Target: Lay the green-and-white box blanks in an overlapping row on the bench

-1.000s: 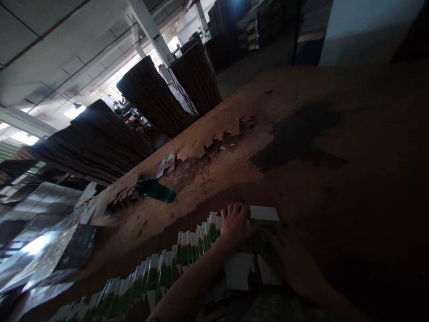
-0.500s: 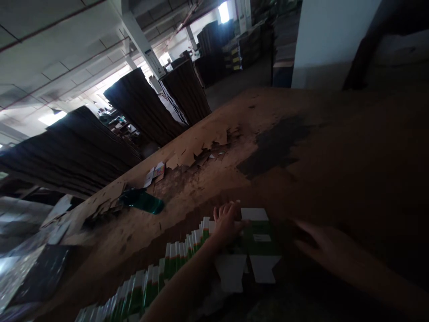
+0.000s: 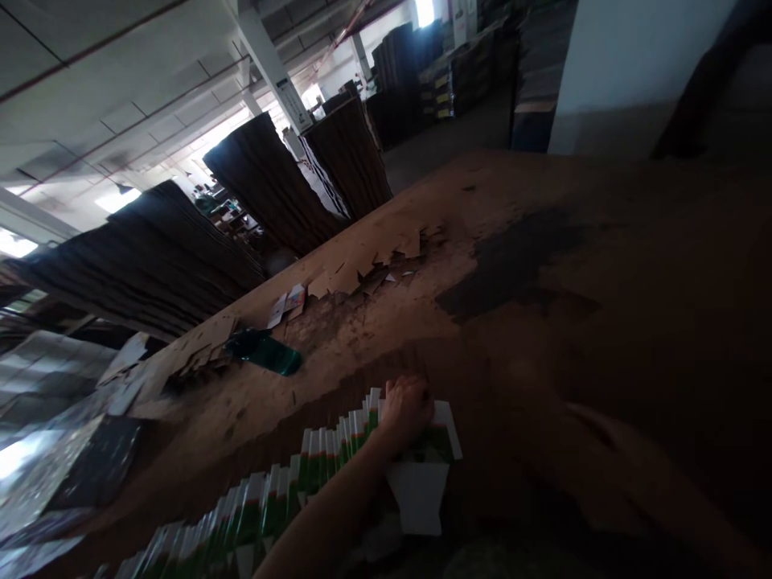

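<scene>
My left hand (image 3: 408, 408) lies with curled fingers over the upper end of a flat green-and-white folding carton (image 3: 419, 494); its white flap points towards me. Left of that hand runs a long row of overlapping green-and-white cartons (image 3: 314, 454), slanting down to the lower left. My right hand (image 3: 597, 442) is off to the right over the dark part of the table, apart from the cartons. It is smeared by motion and in shadow, so its fingers and anything in them cannot be made out.
The brown worktable (image 3: 374, 346) has torn cardboard layers (image 3: 355, 273) along its far side. A green bottle (image 3: 265, 354) lies on the left, near a small printed card piece (image 3: 288, 305). Tall stacks of board (image 3: 138, 257) stand beyond, and a white pillar (image 3: 621, 80) rises at the right.
The carton panel right of my left hand is largely gone from its place, leaving a narrow tilted strip. My left fingers went from spread to curled. My right hand moved slightly right; the view shifted.
</scene>
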### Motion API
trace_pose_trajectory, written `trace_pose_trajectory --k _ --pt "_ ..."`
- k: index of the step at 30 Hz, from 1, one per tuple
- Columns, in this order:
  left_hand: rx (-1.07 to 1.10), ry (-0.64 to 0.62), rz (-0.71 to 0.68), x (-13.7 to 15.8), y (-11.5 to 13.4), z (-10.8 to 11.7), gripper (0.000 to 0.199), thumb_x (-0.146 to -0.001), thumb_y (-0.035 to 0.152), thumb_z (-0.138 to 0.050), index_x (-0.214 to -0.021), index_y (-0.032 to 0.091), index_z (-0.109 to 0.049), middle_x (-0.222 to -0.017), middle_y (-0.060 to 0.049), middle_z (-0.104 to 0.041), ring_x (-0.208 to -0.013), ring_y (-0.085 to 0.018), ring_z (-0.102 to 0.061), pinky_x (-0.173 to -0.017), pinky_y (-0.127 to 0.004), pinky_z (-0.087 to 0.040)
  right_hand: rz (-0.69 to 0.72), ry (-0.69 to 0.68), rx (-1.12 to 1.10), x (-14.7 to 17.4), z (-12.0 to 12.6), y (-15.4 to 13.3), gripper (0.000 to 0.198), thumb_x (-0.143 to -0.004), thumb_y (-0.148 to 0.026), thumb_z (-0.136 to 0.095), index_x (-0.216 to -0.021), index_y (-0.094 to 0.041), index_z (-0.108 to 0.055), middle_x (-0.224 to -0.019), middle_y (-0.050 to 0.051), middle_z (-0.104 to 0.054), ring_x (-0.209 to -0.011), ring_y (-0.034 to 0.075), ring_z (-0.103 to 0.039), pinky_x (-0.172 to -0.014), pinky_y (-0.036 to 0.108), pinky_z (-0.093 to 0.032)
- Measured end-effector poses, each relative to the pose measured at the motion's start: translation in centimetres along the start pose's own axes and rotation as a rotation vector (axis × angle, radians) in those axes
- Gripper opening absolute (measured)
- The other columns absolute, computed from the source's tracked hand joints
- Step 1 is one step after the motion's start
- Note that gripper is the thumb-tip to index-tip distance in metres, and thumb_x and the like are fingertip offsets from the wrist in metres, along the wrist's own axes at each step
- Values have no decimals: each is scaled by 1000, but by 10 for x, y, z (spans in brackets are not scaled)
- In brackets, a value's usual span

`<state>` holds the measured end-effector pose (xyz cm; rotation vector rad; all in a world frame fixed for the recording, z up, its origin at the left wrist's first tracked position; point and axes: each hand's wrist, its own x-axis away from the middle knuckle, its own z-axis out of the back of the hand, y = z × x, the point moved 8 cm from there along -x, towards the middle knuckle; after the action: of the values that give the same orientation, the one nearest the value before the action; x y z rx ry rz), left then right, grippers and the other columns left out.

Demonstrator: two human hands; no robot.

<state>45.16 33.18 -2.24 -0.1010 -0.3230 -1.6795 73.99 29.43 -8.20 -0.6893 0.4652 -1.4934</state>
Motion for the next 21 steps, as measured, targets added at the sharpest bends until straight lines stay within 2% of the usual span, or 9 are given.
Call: trace_pose_trajectory --k 1,3,6,8,10,14,17,19,21 --pt "2 -10 -9 -1 0 0 15 -87 23 -50 -82 21 -64 -95 -3 -67 -98 -21 -56 -83 -35 -35 1 -41 -52 0 -9 -10 48 -91 -47 -32 -115 -24 -67 -98 12 -74 -85 30 -71 -73 46 -59" --pt "0 -23 -21 -1 -1 0 14 -87 23 -51 -85 22 -65 -97 -2 -67 -99 -21 -56 -82 -35 -35 104 -142 -139 5 -35 -44 49 -92 -47 -31 -122 -25 -63 -120 11 -67 -107 29 -64 -89 46 -53" --pt "7 -25 -29 -1 -2 0 13 -87 23 -52 -86 23 -65 -98 -1 -67 -100 -21 -56 -83 -35 -35 328 -279 -93 21 -78 -89 54 -87 -54 -44 -134 -28 -53 -146 8 -45 -133 32 -40 -105 52 -39" --pt "21 -22 -27 -1 -1 0 14 -88 23 -51 -84 23 -65 -97 0 -67 -99 -20 -55 -83 -35 -34 347 -312 -3 29 -98 -95 57 -86 -54 -46 -137 -29 -49 -149 10 -39 -137 34 -31 -105 55 -36" --pt "26 -27 -28 -1 1 -1 15 -88 22 -50 -83 23 -65 -96 0 -67 -99 -20 -55 -84 -36 -34 333 -315 56 32 -108 -94 56 -88 -52 -45 -138 -28 -48 -150 12 -38 -138 35 -29 -105 56 -36" --pt "-24 -34 -42 -1 6 -4 10 -88 29 -54 -87 23 -62 -99 -1 -65 -101 -21 -54 -86 -37 -33 363 -243 99 27 -97 -101 52 -86 -49 -49 -135 -30 -52 -145 11 -45 -133 34 -39 -102 56 -39" --pt "-66 -27 -47 -1 8 -6 24 -81 44 -63 -94 23 -60 -104 -3 -63 -104 -24 -51 -89 -40 -32 371 -235 77 18 -78 -98 44 -85 -40 -49 -126 -30 -60 -134 9 -57 -122 32 -53 -98 54 -44" --pt "-65 -32 -45 -1 8 -7 29 -80 48 -64 -96 23 -58 -104 -4 -63 -104 -25 -51 -89 -41 -32 348 -210 81 13 -58 -75 42 -81 -34 -48 -120 -31 -64 -129 8 -62 -116 33 -58 -93 54 -48" --pt "-55 -29 -40 -1 8 -7 31 -81 48 -62 -99 24 -57 -104 -4 -62 -104 -25 -50 -89 -41 -32 300 -61 154 9 -26 -38 45 -75 -30 -49 -116 -29 -67 -129 12 -60 -119 39 -53 -91 61 -45"
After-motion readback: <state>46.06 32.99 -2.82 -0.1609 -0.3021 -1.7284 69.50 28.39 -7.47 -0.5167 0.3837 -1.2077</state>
